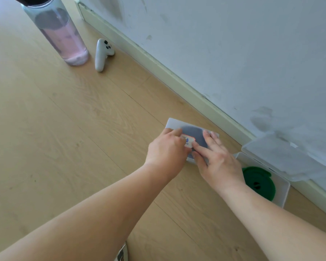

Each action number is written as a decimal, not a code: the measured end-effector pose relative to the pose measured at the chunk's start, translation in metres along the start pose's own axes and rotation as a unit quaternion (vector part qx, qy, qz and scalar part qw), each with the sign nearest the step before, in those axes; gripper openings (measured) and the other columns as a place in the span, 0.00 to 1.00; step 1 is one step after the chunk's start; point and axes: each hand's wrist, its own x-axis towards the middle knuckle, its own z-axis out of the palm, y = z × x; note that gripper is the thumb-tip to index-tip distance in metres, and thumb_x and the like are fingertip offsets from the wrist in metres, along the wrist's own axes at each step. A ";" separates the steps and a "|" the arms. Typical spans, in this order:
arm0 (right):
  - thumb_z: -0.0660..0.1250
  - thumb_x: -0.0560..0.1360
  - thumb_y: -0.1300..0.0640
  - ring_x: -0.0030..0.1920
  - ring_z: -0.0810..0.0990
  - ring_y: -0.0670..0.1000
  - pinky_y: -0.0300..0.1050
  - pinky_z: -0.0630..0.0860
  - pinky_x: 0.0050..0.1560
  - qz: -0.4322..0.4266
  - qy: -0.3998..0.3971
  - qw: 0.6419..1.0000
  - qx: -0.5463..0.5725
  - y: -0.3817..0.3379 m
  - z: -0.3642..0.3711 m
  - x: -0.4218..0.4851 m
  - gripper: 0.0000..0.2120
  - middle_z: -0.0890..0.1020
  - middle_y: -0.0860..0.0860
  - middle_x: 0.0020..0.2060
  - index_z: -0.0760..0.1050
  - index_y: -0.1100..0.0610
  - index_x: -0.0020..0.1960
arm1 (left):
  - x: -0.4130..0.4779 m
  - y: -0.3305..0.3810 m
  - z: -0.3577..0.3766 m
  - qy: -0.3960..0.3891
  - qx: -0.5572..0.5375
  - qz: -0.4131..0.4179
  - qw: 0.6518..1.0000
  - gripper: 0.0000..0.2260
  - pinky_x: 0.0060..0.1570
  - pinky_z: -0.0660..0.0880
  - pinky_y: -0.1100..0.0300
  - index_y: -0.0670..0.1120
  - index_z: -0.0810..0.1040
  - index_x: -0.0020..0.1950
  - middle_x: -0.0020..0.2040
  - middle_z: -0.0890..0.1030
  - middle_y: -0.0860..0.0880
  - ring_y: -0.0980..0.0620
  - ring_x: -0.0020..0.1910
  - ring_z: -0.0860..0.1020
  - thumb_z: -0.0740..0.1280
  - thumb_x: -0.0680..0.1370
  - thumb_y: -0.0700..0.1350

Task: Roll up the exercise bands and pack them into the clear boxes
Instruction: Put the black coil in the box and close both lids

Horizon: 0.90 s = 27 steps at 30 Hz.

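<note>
Head view: both hands rest on top of the closed clear box [174,123] on the floor [83,129], with the grey band [193,132] rolled inside. The right hand [218,162] presses flat with straight fingers; the left hand [166,147] bends its fingers at the label [187,141], gripping or pressing I cannot tell. The open clear box [284,193] holding the green band [260,181] lies just right of the right hand, likely the nearer one for shutting its raised lid [290,157].

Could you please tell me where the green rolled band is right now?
The green band lies low on the right of the head view, inside the open clear box by the skirting board, just right of the right hand.
</note>
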 end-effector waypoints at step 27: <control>0.65 0.81 0.47 0.69 0.76 0.51 0.42 0.69 0.63 0.116 -0.058 0.990 0.063 0.036 -0.139 0.013 0.18 0.79 0.46 0.68 0.75 0.46 0.71 | 0.047 0.091 -0.002 -0.009 -0.190 0.033 0.981 0.14 0.61 0.76 0.51 0.48 0.81 0.65 0.62 0.82 0.51 0.48 0.64 0.77 0.67 0.81 0.52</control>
